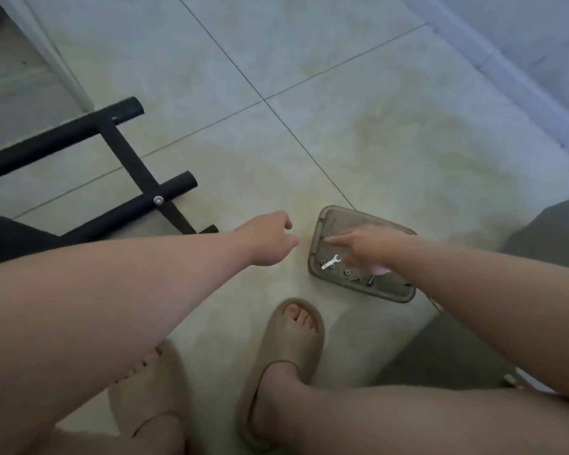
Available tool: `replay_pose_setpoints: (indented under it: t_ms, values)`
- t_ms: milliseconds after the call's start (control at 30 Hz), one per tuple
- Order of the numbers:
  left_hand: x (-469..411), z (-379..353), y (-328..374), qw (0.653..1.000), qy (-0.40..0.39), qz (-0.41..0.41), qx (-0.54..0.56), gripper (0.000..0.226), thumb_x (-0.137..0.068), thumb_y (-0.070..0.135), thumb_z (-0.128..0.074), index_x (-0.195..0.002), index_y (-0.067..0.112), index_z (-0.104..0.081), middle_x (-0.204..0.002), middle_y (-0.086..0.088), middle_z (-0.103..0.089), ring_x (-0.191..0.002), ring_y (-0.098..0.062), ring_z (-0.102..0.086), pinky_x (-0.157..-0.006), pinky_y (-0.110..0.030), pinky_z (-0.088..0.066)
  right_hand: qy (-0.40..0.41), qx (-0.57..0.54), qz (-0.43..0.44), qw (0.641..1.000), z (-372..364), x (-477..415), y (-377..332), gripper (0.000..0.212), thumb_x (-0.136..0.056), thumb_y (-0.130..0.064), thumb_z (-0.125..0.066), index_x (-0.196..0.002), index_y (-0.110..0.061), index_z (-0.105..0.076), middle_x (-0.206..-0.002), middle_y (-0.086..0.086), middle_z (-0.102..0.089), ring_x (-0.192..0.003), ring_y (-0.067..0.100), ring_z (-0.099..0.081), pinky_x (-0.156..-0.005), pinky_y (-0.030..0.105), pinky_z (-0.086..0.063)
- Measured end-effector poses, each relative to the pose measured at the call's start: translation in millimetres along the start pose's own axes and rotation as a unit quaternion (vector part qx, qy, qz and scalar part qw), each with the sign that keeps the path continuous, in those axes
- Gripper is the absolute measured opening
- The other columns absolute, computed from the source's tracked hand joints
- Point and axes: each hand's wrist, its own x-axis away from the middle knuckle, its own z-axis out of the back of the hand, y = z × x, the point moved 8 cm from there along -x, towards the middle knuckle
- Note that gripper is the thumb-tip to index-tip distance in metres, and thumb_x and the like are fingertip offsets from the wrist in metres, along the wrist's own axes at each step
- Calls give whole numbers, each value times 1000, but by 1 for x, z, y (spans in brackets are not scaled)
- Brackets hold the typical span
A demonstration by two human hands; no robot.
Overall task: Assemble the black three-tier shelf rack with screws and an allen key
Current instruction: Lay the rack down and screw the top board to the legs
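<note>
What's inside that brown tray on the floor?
A small silver spanner, a few nuts and some screws lie in the tray. The right hand reaches over its middle, so anything under the hand is hidden.

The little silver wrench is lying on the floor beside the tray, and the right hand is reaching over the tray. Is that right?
Not quite. The wrench lies inside the tray, near the screws, not on the floor; the head view shows it. The right hand does reach over the tray.

Pale tiled floor (pixel 309 77) — dim, yellowish stains.
</note>
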Motion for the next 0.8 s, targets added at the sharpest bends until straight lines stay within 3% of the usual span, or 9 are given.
replay_pose_setpoints:
  t_ms: [200,267,333,400,500,667,800]
  values:
    - [-53,-67,-1,992,-59,34,108,46,-101,35,-51,-141,13,-47,-136,-10,-58,-123,-30,-56,-97,-32,-42,-29,-91,-11,995,-53,-46,18,50,-104,-30,-52,-151,-43,-43,-145,4,-57,-127,29,-56,-97,36,-48]
    - [-63,-81,4,986,-63,26,149,35,-101,32,-51,-131,12,-55,-115,-7,-64,-111,-30,-63,-84,-30,-43,-29,-118,-14,993,-69,-60,23,48,-103,-28,-52,-148,-43,-47,-139,6,-61,-120,29,-60,-89,34,-49]
    - [-69,-87,6,982,-50,16,182,15,-101,29,-52,-107,17,-58,-88,0,-63,-93,-28,-68,-71,-31,-43,-9,-142,-20,990,-80,-71,26,45,-102,-29,-55,-145,-42,-52,-135,6,-63,-118,30,-61,-87,34,-48]
    - [-72,-92,4,975,-41,17,218,9,-101,27,-54,-97,19,-54,-81,-1,-63,-80,-27,-69,-66,-30,-46,32,-179,-24,983,-84,-80,25,43,-100,-27,-58,-141,-40,-58,-132,4,-66,-118,29,-62,-91,36,-51]
    - [-74,-97,0,968,-40,24,248,10,-101,24,-55,-95,15,-54,-82,-7,-64,-70,-24,-66,-63,-31,-44,95,-230,-23,968,-83,-93,20,39,-94,-25,-63,-132,-34,-65,-125,4,-70,-116,29,-63,-90,38,-53]
    - [-71,-103,-5,956,-55,42,286,12,-101,22,-55,-91,16,-53,-89,-14,-67,-65,-21,-63,-58,-27,-41,109,-239,-22,965,-92,-112,11,22,-91,-22,-66,-112,-17,-66,-113,10,-67,-107,35,-62,-77,37,-47]
    - [-72,-102,-6,954,-56,41,293,12,-101,23,-55,-92,15,-54,-98,-20,-70,-65,-20,-62,-57,-27,-41,130,-237,-17,963,-93,-119,12,14,-92,-18,-62,-106,-12,-64,-110,12,-64,-101,37,-61,-76,39,-47]
